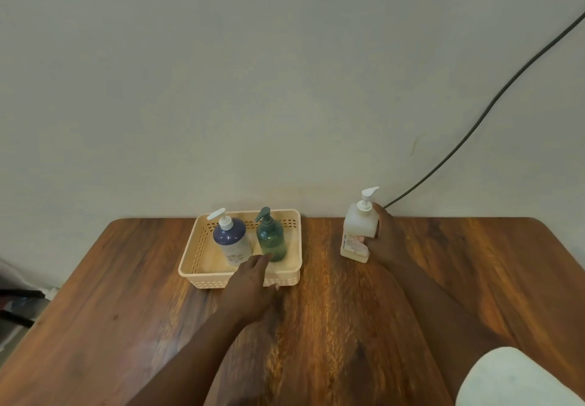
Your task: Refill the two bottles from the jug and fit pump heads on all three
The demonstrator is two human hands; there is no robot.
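From the head camera, a brown wooden bench (332, 326) with a strong grain runs up to a pale wall, and all the things stand along its far edge.

Near the middle of that far edge sits a cream perforated plastic basket (202, 274), rectangular and shallow. Two bottles stand upright inside it, side by side and close together. The left one is a round bottle with a dark blue shoulder and a whitish lower body (232, 241), topped by a white pump head (221, 217) whose spout points left. The right one is a translucent green plastic bottle (271, 241) with a dark green pump head (264, 214), its spout also turned left.

The left hand (253, 282) reaches over the near wall of the basket with the fingers stretched out and loose, gripping nothing; the fingertips lie at the foot of the green bottle, and I cannot tell whether they touch it.

Toward the far right of the bench, outside the basket and well apart from it, stands a white squarish jug with a printed label (356, 234), carrying a white pump head (367, 198) with the spout pointing right. The right hand (387, 241) is wrapped around its right side, grasping it as it stands on the bench.

A dark cable (493, 98) runs down the wall to the bench's far edge behind the jug. A white rounded shape (519, 380) fills the near right corner.
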